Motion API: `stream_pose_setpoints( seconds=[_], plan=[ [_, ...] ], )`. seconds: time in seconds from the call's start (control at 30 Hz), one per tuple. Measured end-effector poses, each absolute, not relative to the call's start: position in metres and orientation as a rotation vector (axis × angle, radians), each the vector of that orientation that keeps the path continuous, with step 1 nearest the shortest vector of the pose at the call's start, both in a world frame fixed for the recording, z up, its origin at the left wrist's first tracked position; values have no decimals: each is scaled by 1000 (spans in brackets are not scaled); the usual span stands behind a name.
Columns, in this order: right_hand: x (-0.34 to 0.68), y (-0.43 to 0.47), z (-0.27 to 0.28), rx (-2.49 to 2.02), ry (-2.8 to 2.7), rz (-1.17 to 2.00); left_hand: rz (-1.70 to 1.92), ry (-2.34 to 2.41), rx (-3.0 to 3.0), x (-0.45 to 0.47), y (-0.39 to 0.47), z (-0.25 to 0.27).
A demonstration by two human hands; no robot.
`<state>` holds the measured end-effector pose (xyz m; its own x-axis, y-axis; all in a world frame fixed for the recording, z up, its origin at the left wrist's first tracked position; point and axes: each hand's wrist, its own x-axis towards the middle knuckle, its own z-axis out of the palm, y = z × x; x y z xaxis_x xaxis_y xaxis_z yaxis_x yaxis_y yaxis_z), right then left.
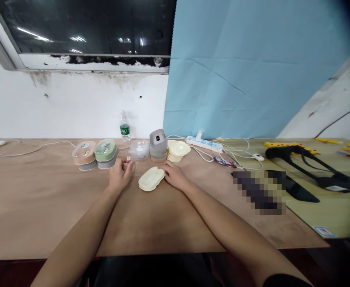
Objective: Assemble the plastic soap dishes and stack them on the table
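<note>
My left hand [119, 175] has its fingers closed on the edge of a clear plastic lid [131, 162]. Just right of it, a shallow cream-coloured plastic dish [151, 178] with rounded ends appears on or just above the table. My right hand [176, 175] grips the dish's right end, fingers at the rim. Behind the left hand are more clear lids [139, 150]. Beyond the dish stands a stack of grey, green and pink bowls [158, 145], with nested cream dishes [177, 150] beside it.
Left of my hands stand a pink-and-grey box [84, 155] and a green-and-grey box [105, 153], both lidded. A water bottle [125, 127] stands by the wall. A white power strip [204, 144] with cables lies behind. On the right lies a black frame [312, 165].
</note>
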<state>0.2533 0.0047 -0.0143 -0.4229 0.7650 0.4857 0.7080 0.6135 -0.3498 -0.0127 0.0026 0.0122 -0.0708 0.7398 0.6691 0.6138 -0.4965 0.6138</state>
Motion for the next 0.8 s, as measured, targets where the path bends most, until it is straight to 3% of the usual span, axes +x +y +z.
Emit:
stream_pose_setpoints(
  seconds=[0.33, 0.57, 0.8],
  plan=[
    [256, 8, -21, -1223, -2240, 122, 1633, 1476, 2018, -12, 2, 12],
    [254, 5, -17, -1239, -2306, 127, 1719, 1112, 1540, -6, 6, 23],
    [253, 4, -16, -1187, -2315, 230, 1753, 1071, 1347, -8, 14, 26]
  ],
)
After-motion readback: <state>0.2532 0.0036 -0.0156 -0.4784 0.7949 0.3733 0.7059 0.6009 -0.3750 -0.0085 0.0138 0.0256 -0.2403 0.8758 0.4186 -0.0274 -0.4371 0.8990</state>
